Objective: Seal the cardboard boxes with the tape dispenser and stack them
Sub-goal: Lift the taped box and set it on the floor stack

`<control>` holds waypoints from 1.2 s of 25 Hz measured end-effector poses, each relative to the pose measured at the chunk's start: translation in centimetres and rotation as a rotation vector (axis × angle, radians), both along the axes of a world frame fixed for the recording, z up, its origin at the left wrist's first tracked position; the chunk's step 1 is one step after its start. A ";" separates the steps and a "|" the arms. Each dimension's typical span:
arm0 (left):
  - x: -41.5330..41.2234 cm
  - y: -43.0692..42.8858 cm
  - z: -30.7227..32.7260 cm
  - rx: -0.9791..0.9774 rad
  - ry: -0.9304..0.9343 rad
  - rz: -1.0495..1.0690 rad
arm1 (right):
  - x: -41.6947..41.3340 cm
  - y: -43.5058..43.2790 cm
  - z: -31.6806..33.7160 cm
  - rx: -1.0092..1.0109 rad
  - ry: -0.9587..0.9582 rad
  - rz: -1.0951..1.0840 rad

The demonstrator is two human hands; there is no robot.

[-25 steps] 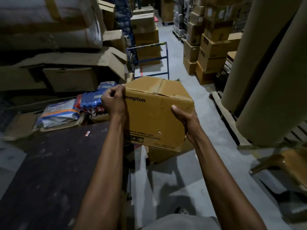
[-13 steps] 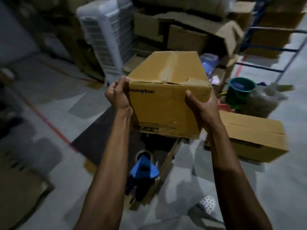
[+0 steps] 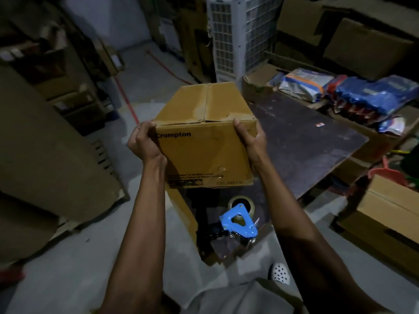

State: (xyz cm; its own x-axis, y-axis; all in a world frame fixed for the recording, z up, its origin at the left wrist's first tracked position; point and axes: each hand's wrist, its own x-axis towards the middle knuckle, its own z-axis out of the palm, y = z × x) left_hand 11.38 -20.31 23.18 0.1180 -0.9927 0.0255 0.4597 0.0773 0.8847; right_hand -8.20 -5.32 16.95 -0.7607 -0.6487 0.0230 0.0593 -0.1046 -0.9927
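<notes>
Board [image 3: 306,143], dark and low, spreads right and far; box [image 3: 204,146] held in the air over its near left corner, top flaps closed, taped or not I cannot tell; left hand [image 3: 145,143] and right hand [image 3: 249,139] each clamp a near top corner, fingers wrapped round the sides.

Risk, as I judge it: grip is high and at the near end only; far end could dip, box slip.

Around: cooler [image 3: 238,37] far behind; second box [image 3: 390,214] near right; packets [image 3: 362,94] crowd the board's far right; dispenser [image 3: 239,223] lies just below the box, likely in the way of setting it down.
</notes>
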 end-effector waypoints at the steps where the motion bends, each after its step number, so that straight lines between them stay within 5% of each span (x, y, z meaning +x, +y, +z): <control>1: 0.0 -0.2 -0.4 0.008 0.013 0.021 | -0.6 -1.1 -0.3 0.009 0.005 0.031; 6: -3.0 -0.6 -4.7 0.175 0.035 0.081 | -6.3 -3.5 -2.4 0.044 0.039 0.078; 14: -10.2 4.8 -17.0 0.357 -0.581 -0.255 | -13.6 -1.1 -13.4 0.331 0.060 -0.004; 18: -7.5 5.7 -18.9 0.279 -0.593 -0.354 | -13.1 -0.2 -15.1 0.402 0.098 -0.179; 21: -4.3 7.2 -22.2 0.288 -0.821 -0.458 | -10.3 1.3 -15.4 0.385 0.234 -0.217; 26: -0.5 10.4 -25.9 0.405 -1.224 -1.021 | -6.3 4.7 -19.0 0.428 0.328 0.027; 30: 0.3 10.7 -25.5 0.300 -1.610 -1.163 | -6.4 5.4 -21.8 0.497 0.311 0.052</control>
State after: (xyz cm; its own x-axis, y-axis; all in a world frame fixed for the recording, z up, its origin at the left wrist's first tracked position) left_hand 11.71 -9.62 -2.32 -0.4190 -0.5558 -0.7180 -0.9042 0.1835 0.3856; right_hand -14.60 0.12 -4.88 -0.7340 -0.6748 -0.0766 -0.2499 0.3732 -0.8935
